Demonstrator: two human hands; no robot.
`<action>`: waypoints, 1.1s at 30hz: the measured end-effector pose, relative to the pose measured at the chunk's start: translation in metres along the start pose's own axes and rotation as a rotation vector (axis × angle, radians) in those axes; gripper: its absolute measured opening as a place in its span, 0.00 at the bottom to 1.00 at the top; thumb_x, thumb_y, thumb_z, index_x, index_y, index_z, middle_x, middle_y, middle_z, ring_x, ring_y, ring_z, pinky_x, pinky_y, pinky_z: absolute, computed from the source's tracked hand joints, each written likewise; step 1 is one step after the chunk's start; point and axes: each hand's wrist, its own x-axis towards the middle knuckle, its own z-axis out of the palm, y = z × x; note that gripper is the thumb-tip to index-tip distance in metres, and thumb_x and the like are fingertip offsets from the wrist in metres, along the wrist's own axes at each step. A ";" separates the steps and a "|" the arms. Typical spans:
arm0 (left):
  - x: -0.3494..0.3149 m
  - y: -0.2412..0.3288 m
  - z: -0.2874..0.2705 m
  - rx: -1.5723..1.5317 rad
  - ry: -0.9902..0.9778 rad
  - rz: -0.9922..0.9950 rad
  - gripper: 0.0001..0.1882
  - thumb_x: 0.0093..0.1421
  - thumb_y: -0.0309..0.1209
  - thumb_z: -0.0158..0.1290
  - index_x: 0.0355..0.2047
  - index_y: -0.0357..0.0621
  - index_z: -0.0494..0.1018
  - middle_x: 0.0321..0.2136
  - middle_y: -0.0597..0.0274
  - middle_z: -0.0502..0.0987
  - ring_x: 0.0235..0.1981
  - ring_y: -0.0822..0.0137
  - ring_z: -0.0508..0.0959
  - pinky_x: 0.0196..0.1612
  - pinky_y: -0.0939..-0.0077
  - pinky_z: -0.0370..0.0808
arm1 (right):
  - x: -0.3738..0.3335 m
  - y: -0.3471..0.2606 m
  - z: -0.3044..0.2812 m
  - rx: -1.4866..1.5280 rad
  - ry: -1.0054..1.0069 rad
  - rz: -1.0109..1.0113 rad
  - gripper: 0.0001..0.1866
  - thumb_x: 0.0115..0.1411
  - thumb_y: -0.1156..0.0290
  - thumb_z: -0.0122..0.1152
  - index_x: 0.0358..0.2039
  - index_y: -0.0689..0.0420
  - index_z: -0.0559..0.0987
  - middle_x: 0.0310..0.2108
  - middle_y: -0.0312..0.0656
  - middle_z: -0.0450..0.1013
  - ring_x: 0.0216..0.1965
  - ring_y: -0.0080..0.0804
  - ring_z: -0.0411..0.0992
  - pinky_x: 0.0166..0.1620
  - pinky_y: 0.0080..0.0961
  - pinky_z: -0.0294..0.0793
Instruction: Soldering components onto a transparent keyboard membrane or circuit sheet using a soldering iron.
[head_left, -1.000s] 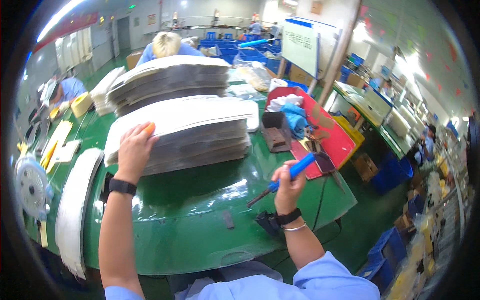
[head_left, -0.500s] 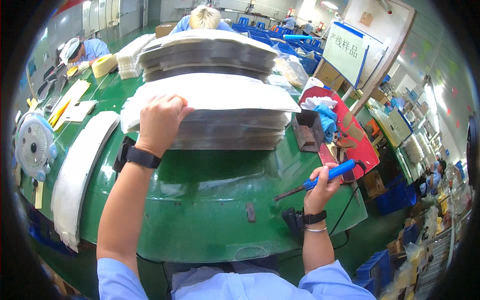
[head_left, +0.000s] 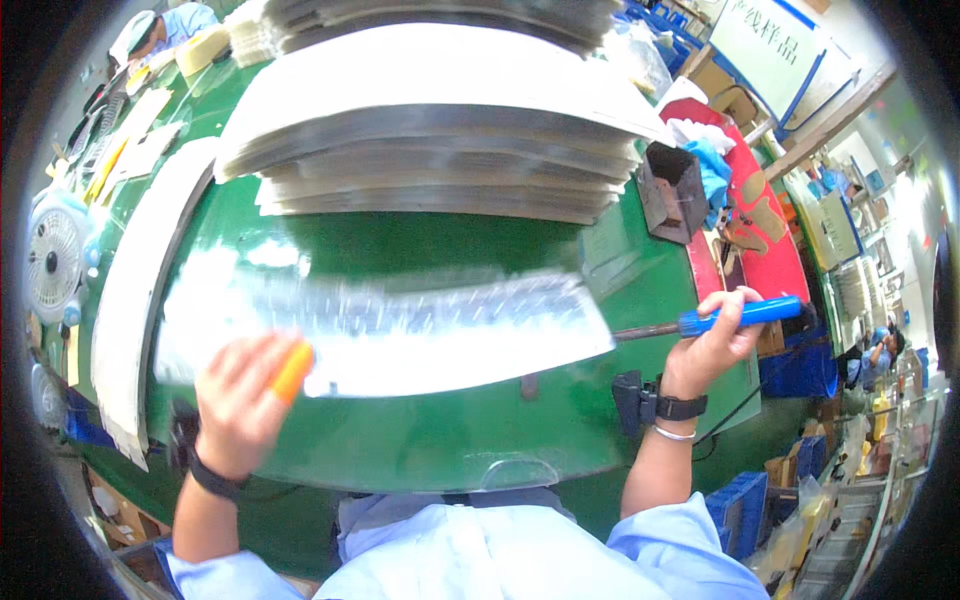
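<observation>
My left hand, blurred by motion, has hold of the near left edge of a curved, whitish, shiny sheet. An orange cover sits on one of its digits. The sheet is smeared too and hangs just over or on the green table; I cannot tell which. My right hand is closed round the blue handle of a soldering iron. Its metal barrel points left, and the tip comes close to the sheet's right end. Beyond the sheet stands a tall stack of similar curved sheets.
Another curved white pile lies at the left beside a small fan. To the right are a dark metal box, a blue cloth and a red tray. A small dark bar lies on the green table. A co-worker sits far left.
My left hand has come from the top of the stack toward me, bringing a curved sheet with it. My right hand has moved up and right with the soldering iron. The view has tilted down.
</observation>
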 end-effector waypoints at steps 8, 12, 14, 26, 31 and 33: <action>-0.039 0.048 0.008 -0.184 -0.389 -0.338 0.36 0.57 0.60 0.37 0.39 0.35 0.73 0.47 0.51 0.71 0.52 0.49 0.67 0.56 0.46 0.57 | -0.014 -0.041 0.020 0.035 -0.160 -0.075 0.09 0.62 0.67 0.46 0.38 0.58 0.64 0.16 0.34 0.61 0.19 0.19 0.58 0.25 0.18 0.56; -0.018 0.071 0.024 -0.173 -0.590 -0.355 0.38 0.55 0.64 0.32 0.47 0.44 0.71 0.57 0.50 0.59 0.61 0.40 0.51 0.58 0.35 0.41 | -0.033 -0.053 0.042 0.036 -0.326 -0.163 0.09 0.61 0.67 0.45 0.40 0.56 0.62 0.13 0.36 0.62 0.14 0.20 0.56 0.21 0.19 0.54; -0.019 0.073 0.026 -0.159 -0.605 -0.381 0.37 0.55 0.64 0.32 0.47 0.50 0.72 0.59 0.51 0.56 0.61 0.36 0.47 0.57 0.32 0.38 | -0.043 -0.051 0.050 -0.023 -0.383 -0.190 0.10 0.60 0.66 0.47 0.39 0.56 0.62 0.12 0.37 0.64 0.10 0.20 0.55 0.19 0.19 0.54; -0.028 0.073 0.024 -0.153 -0.584 -0.401 0.31 0.54 0.62 0.37 0.43 0.56 0.75 0.58 0.53 0.58 0.60 0.35 0.51 0.55 0.28 0.41 | -0.054 -0.042 0.053 -0.026 -0.470 -0.141 0.09 0.59 0.69 0.48 0.38 0.56 0.62 0.11 0.37 0.65 0.11 0.20 0.58 0.20 0.18 0.57; -0.021 0.070 0.019 -0.181 -0.592 -0.398 0.30 0.53 0.61 0.39 0.44 0.55 0.75 0.57 0.52 0.60 0.59 0.38 0.54 0.54 0.29 0.43 | -0.057 -0.038 0.057 0.005 -0.479 -0.113 0.10 0.59 0.71 0.49 0.39 0.57 0.62 0.11 0.38 0.66 0.11 0.21 0.59 0.20 0.17 0.57; -0.009 0.068 0.010 -0.208 -0.589 -0.397 0.28 0.53 0.59 0.43 0.43 0.54 0.75 0.56 0.52 0.61 0.58 0.40 0.57 0.54 0.29 0.45 | -0.057 -0.039 0.057 0.014 -0.507 -0.114 0.10 0.59 0.71 0.48 0.39 0.57 0.61 0.11 0.38 0.66 0.11 0.21 0.59 0.19 0.17 0.57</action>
